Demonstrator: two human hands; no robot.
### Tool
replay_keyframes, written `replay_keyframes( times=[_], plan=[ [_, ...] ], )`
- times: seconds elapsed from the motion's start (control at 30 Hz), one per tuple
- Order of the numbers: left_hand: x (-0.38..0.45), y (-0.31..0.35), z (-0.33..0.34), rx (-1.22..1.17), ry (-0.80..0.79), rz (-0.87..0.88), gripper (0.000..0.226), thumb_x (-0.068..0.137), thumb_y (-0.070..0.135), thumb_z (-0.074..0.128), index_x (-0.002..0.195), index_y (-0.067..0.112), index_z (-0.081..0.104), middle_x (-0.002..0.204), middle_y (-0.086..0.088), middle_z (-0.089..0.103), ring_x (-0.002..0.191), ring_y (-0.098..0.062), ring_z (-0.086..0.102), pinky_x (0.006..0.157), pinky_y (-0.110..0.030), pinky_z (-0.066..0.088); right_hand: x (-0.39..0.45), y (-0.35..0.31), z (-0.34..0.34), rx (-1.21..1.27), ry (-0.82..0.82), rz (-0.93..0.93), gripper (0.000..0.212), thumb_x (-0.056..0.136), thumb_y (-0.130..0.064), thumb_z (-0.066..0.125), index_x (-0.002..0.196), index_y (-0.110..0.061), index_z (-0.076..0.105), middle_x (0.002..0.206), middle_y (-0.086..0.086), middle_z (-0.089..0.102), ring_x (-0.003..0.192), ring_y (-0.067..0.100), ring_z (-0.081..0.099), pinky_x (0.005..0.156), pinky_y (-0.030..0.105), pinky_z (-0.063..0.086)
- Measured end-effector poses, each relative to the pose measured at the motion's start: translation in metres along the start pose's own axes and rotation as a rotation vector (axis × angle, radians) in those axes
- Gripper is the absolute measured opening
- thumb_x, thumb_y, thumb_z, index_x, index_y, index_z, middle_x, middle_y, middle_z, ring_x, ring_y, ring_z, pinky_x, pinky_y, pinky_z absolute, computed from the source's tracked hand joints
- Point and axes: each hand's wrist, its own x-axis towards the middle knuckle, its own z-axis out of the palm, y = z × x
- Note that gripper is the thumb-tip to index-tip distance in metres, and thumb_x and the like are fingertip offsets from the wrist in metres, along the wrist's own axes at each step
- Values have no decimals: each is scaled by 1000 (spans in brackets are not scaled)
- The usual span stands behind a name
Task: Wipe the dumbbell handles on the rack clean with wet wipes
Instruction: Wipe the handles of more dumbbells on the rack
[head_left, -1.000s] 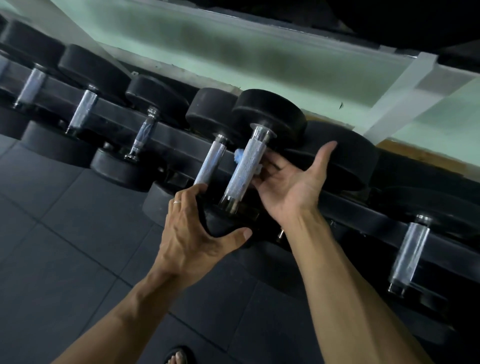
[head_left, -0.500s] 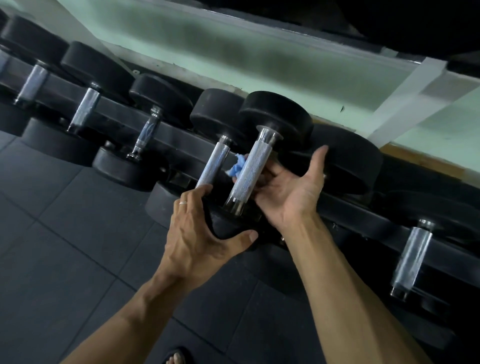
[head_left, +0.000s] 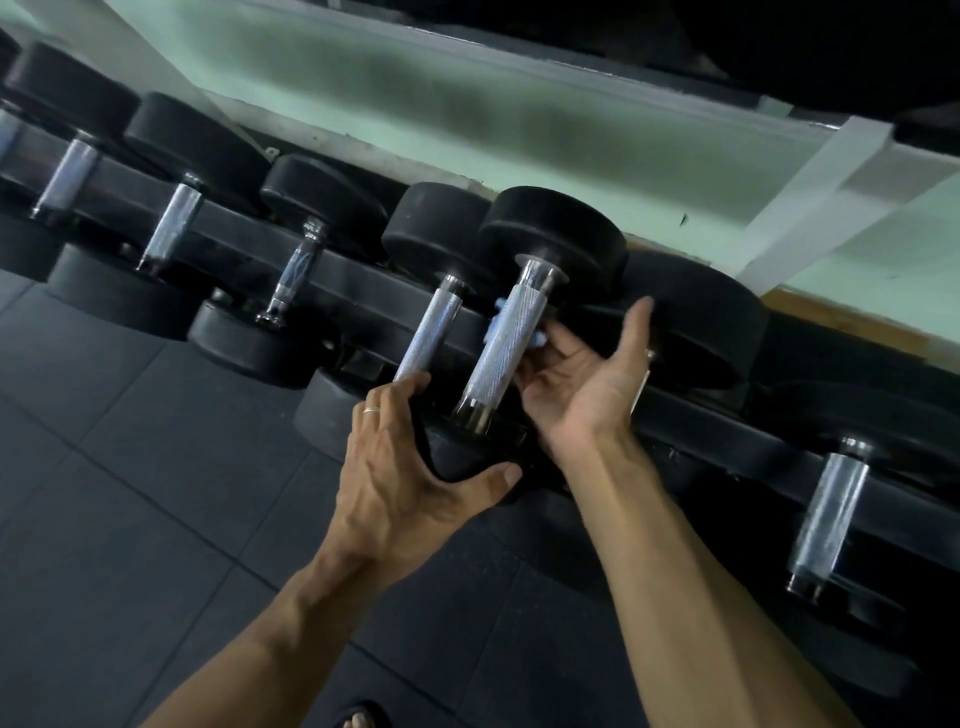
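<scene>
The left hand (head_left: 410, 467) grips the near black end of the dumbbell (head_left: 506, 348) on the rack (head_left: 363, 291), tipping it up so the right hand (head_left: 582, 374) can rub a blue wet wipe (head_left: 496, 325) behind its handle

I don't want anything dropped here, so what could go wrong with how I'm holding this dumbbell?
The left hand alone grips the lower weight head, so the tilted dumbbell could slip. The right hand presses the blue wipe behind the handle; fingers could get pinched against the neighbouring weight.
</scene>
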Motion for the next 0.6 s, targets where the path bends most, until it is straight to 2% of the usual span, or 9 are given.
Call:
replay_keyframes(
  times=[0.07, 0.17, 0.2, 0.3, 0.37, 0.4, 0.47, 0.6],
  plan=[
    [0, 0, 0, 5, -10, -1, 112, 41, 81, 64, 137, 29, 38, 120, 17, 41, 114, -3, 40, 91, -23, 37, -3, 4, -5, -42, 1, 11, 106, 82, -85, 33, 119, 8, 67, 89, 14, 68, 94, 27, 64, 100, 38, 51],
    [1, 1, 0, 16, -12, 1, 111, 41, 81, 63, 137, 29, 38, 120, 17, 40, 116, -4, 39, 95, -25, 38, -2, -6, 0, 41, 76, -25, 95, 89, -77, 36, 108, 10, 69, 91, 19, 71, 86, 25, 68, 83, 33, 57],
    [1, 1, 0, 16, -12, -1, 111, 41, 81, 62, 137, 29, 38, 121, 16, 40, 116, -4, 39, 96, -25, 38, -2, -10, 2, 49, 100, -31, 88, 91, -71, 39, 105, 10, 69, 93, 20, 72, 86, 25, 69, 82, 32, 57],
    [0, 1, -1, 23, -23, -5, 115, 41, 82, 61, 139, 28, 36, 127, 13, 41, 120, -3, 36, 98, -25, 37, -17, -12, 5, -17, 188, -41, 42, 94, -38, 60, 96, 3, 70, 94, 18, 74, 90, 24, 71, 82, 32, 58],
    [1, 0, -3, 27, -47, 4, 118, 43, 82, 63, 142, 25, 33, 134, 9, 41, 124, -6, 34, 104, -31, 39, -31, -13, 2, -113, 253, -71, 13, 90, -11, 64, 94, 0, 71, 94, 14, 75, 90, 20, 72, 76, 28, 60],
    [2, 1, -4, 34, -69, 9, 118, 46, 81, 65, 143, 25, 31, 136, 8, 40, 126, -8, 33, 106, -36, 40, -37, -14, 0, -162, 278, -83, 10, 89, -1, 63, 94, 1, 71, 95, 14, 75, 90, 20, 73, 72, 26, 59],
    [3, 3, -7, 66, -121, 14, 117, 51, 79, 66, 147, 24, 27, 140, 6, 36, 131, -11, 30, 109, -40, 38, -48, -16, -1, -233, 294, -95, 15, 88, 11, 58, 91, 3, 70, 96, 13, 75, 90, 21, 74, 68, 25, 59],
    [11, 2, -28, 53, -293, 127, 108, 66, 86, 45, 152, 23, 23, 145, 2, 38, 134, -14, 29, 111, -36, 33, -75, -9, 17, -383, 260, -154, 24, 90, 14, 55, 81, -4, 68, 84, 7, 75, 81, 20, 75, 65, 28, 60]
  ],
)
